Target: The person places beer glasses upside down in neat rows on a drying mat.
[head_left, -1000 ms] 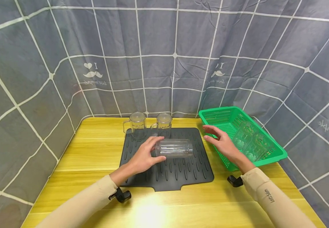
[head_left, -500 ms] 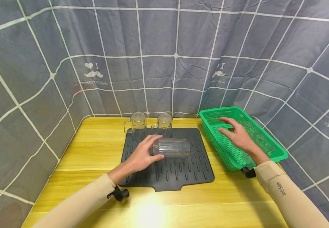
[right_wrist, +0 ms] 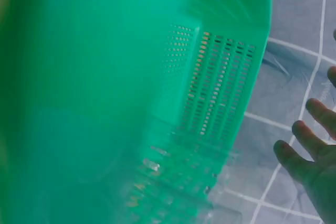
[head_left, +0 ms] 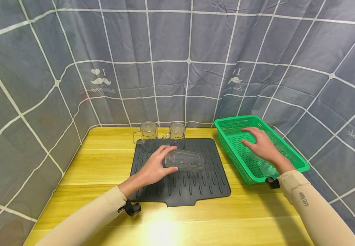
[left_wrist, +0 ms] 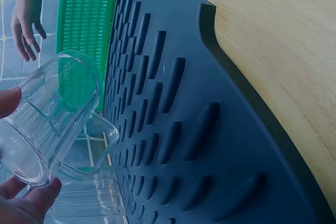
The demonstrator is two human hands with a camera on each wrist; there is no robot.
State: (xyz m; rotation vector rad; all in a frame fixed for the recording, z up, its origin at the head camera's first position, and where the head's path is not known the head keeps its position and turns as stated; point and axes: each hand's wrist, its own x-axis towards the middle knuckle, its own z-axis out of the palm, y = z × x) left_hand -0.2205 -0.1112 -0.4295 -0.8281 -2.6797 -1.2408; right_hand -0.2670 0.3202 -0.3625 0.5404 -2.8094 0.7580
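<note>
Transparent cylindrical glass (head_left: pixel 184 160) lies sideways in our left hand (head_left: pixel 156 167), over the black ribbed mat (head_left: pixel 196 192); from the left wrist view it seems raised off the mat rather than resting on it. We grasp it at the base end, thumb on one side and fingers on the other, so the mouth end juts out unsupported to the right. Our right hand (head_left: pixel 261 145) grasps nothing, its fingers parted above the green perforated plastic basket (head_left: pixel 232 125), where clear glassware (head_left: pixel 268 168) lies, too faint for us to count.

We judge the one-ended hold to be the weak point: smooth glass could slip or pivot there and drop its mouth onto the mat. Swinging it backward could knock it against the two clear handled glass mugs (head_left: pixel 149 136) standing near the mat's back edge, and chip something. If our right hand dips carelessly, the small black wrist camera (head_left: pixel 272 183) beside the basket's front rim might catch and jog the basket, cracking the pieces inside against each other
</note>
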